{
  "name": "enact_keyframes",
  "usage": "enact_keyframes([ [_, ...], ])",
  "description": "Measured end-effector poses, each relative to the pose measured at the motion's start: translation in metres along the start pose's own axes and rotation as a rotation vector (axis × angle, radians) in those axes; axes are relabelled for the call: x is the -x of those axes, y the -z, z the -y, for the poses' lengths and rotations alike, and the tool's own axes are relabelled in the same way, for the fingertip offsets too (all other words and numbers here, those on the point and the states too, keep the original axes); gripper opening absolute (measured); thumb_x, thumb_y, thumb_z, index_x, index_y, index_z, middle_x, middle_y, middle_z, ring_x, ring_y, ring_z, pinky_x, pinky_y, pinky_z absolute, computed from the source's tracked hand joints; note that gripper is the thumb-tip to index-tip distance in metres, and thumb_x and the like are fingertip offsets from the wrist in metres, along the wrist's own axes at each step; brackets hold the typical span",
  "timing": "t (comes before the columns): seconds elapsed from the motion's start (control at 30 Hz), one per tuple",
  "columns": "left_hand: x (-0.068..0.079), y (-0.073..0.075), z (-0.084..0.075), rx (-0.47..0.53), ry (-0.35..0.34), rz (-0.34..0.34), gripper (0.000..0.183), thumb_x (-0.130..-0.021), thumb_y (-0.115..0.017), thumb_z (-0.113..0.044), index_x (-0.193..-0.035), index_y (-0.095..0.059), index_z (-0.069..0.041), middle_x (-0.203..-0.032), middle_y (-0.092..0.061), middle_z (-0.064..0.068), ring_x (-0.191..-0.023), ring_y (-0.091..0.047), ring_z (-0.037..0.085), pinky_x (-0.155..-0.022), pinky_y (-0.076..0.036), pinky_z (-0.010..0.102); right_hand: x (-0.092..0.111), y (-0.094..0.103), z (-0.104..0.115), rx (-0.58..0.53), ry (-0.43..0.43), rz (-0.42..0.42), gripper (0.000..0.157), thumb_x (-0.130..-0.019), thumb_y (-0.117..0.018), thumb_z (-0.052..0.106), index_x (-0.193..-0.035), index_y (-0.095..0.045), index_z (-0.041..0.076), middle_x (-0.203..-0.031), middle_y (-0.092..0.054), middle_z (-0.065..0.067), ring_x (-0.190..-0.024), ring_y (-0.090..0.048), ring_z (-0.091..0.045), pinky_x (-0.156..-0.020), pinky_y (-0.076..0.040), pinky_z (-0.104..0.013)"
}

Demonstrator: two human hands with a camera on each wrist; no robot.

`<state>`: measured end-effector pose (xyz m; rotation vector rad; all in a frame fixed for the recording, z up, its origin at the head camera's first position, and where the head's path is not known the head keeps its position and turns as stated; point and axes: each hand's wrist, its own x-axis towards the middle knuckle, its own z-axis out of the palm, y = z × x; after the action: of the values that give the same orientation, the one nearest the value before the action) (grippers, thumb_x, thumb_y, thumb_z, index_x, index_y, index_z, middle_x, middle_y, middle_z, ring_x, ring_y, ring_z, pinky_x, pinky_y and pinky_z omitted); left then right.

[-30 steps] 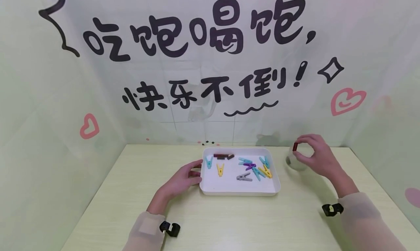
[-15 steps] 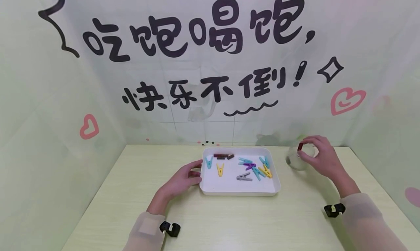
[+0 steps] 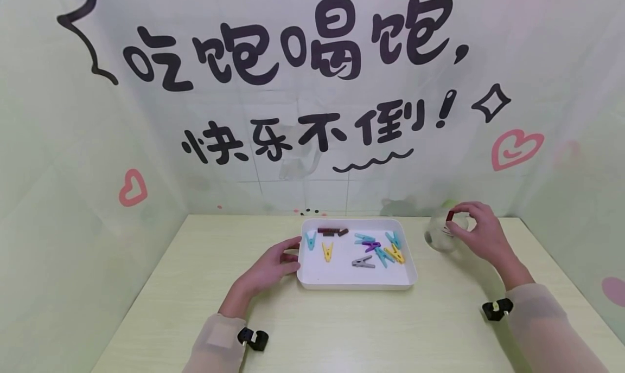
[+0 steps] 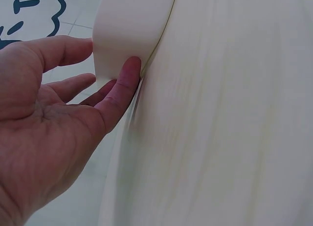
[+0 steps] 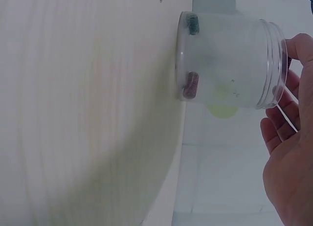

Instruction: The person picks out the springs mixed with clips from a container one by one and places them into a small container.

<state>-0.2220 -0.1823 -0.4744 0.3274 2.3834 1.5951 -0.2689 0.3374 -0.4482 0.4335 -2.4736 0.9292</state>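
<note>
A stubby, dark-red piece [image 3: 450, 216] tilts, clamped between thumb and fingertip of the right hand [image 3: 480, 236], at the jar's [image 5: 225, 59] mouth; the left hand [image 3: 268, 267], fingers apart, touches the tray [image 3: 356, 287].

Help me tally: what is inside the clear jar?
The clear jar shows a dark green piece and a reddish piece at its base. The right hand partly covers its mouth; anything behind it is hidden.

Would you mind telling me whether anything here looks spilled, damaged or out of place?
Nothing stands out. The clothes pegs lie loose inside the white tray, the clear jar stands upright on the table, and the right hand pinches a small red piece at the jar's mouth. I see no spill or damage.
</note>
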Motion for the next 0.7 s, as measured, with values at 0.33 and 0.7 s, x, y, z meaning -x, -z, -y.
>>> enact_keyframes([
  [0.33,0.0008,-0.0001,-0.0009,0.005,0.004,-0.001,0.064,-0.104,-0.065,-0.006,-0.163,-0.041,-0.006,-0.154,-0.052,0.013,-0.127,-0.060,0.030,-0.107,-0.053,0.047,-0.0015,-0.0025,-0.0060,-0.022,-0.047,0.031,0.027,-0.096,-0.075,0.008,-0.116,-0.068,-0.007,-0.124,-0.059,-0.028,-0.121,-0.050,-0.047,-0.095,-0.041,-0.060],
  [0.7,0.0013,0.0000,-0.0010,0.012,0.012,0.000,0.064,-0.104,-0.065,-0.006,-0.163,-0.041,-0.007,-0.155,-0.052,0.013,-0.128,-0.059,0.030,-0.106,-0.053,0.046,-0.0002,-0.0019,-0.0061,-0.060,-0.126,0.095,0.068,-0.103,-0.070,0.027,-0.154,-0.043,-0.008,-0.154,-0.040,-0.037,-0.142,-0.031,-0.059,-0.111,-0.026,-0.078],
])
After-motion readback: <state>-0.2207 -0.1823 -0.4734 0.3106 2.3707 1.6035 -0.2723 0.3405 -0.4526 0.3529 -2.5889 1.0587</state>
